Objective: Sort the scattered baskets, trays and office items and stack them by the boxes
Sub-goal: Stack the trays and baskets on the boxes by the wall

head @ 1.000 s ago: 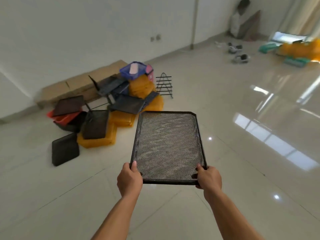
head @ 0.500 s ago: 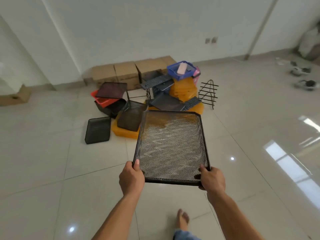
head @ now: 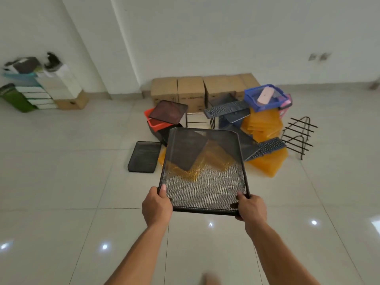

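Centrally, I hold the black mesh tray (head: 203, 171) at mid-frame, left hand (head: 157, 204) and right hand (head: 251, 207) each curled round a near corner, equally close. Its long axis runs away from my fingers toward the cardboard boxes (head: 191, 89) at upper centre, beyond scattered orange trays (head: 267, 163). Glossy tiled floor (head: 61, 182); white wall (head: 205, 38) behind.

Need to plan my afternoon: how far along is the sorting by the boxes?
Little looks done: by the cardboard boxes, orange trays, keyboards and a blue basket lie jumbled, nothing neatly stacked. In hand: the left hand and right hand grip the near corners of a black mesh tray, held above the floor. Left: that tray, a second tray flat on the floor, and the jumble.
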Demonstrator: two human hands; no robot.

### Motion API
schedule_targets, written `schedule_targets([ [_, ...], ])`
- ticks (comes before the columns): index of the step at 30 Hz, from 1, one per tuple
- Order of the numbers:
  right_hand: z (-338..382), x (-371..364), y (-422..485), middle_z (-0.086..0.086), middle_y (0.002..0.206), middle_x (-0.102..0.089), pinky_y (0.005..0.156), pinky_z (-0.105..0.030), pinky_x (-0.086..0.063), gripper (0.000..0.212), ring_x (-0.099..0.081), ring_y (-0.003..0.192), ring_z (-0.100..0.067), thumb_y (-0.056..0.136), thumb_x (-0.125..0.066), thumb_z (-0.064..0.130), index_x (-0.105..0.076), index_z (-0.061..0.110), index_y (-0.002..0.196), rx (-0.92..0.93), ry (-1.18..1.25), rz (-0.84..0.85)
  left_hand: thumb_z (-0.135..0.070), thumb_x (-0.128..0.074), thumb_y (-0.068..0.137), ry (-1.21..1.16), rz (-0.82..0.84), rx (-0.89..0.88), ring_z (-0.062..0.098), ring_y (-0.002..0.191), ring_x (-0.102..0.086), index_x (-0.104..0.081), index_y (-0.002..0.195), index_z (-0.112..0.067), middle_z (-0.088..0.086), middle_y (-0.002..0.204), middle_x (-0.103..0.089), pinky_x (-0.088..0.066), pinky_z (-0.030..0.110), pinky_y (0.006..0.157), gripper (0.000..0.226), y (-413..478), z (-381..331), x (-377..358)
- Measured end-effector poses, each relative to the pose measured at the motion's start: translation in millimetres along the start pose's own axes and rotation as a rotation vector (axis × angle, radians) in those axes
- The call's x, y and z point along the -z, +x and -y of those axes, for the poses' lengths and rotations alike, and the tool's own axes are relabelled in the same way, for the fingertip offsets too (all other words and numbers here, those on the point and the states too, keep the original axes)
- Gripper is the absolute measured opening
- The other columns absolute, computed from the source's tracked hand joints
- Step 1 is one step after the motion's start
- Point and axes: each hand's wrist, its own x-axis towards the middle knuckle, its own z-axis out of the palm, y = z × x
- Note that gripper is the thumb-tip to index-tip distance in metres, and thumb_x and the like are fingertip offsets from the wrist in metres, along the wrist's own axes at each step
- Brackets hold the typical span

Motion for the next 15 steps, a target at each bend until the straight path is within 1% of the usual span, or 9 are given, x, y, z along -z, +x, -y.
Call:
schedule_targets([
  [2,17,-11,13,-0.006,0.071,-0.075,0.048,-0.029,-0.055,0.027,-0.071,0.069,-0.023,0.101,-0.060,0.033,-0.070,0.010,0.091,0.010,-0.012,0.036,-0.041,-0.040,0.106,-0.004,-0.023,0.013,0.018,0.068,-0.050,-0.053,0.086,-0.011,0.002,0.080,-0.056,-0.030,0.031,0.053,0.039,16,-8,-1],
  [4,32,-22,24,-0.003,0.066,-0.074,0.050,-0.031,-0.057,0.026,-0.071,0.068,-0.024,0.101,-0.060,0.033,-0.070,0.011,0.089,0.012,-0.027,0.057,-0.041,-0.040,0.106,-0.012,-0.040,0.022,0.017,0.067,-0.048,-0.053,0.085,-0.011,0.001,0.077,-0.055,-0.028,0.031,0.053,0.039,32,-16,-2],
  [7,53,-40,42,-0.007,0.071,-0.074,0.057,-0.037,-0.062,0.029,-0.071,0.069,-0.025,0.101,-0.061,0.035,-0.070,0.010,0.089,0.010,-0.054,0.064,-0.039,-0.041,0.106,-0.008,-0.055,0.041,0.016,0.068,-0.044,-0.053,0.086,-0.011,-0.002,0.076,-0.050,-0.026,0.031,0.054,0.037,59,-25,-6],
  [9,67,-54,53,-0.007,0.073,-0.073,0.055,-0.036,-0.061,0.030,-0.071,0.069,-0.025,0.101,-0.061,0.035,-0.070,0.009,0.089,0.015,-0.053,0.061,-0.039,-0.041,0.106,-0.007,-0.059,0.053,0.016,0.070,-0.045,-0.054,0.088,-0.010,0.000,0.079,-0.052,-0.027,0.030,0.055,0.036,79,-31,-9],
  [12,89,-76,67,-0.006,0.073,-0.073,0.049,-0.030,-0.057,0.029,-0.070,0.069,-0.023,0.101,-0.060,0.036,-0.069,0.011,0.090,0.019,-0.057,0.042,-0.040,-0.042,0.106,-0.023,-0.057,0.059,0.016,0.071,-0.046,-0.053,0.088,-0.010,0.001,0.081,-0.052,-0.029,0.030,0.057,0.037,112,-38,-13],
  [15,111,-103,80,-0.008,0.074,-0.074,0.050,-0.031,-0.057,0.029,-0.071,0.070,-0.024,0.101,-0.060,0.036,-0.069,0.011,0.090,0.001,-0.056,0.022,-0.040,-0.043,0.105,-0.033,-0.042,0.046,0.017,0.074,-0.047,-0.052,0.088,-0.013,-0.001,0.082,-0.051,-0.032,0.030,0.062,0.034,152,-44,-15],
])
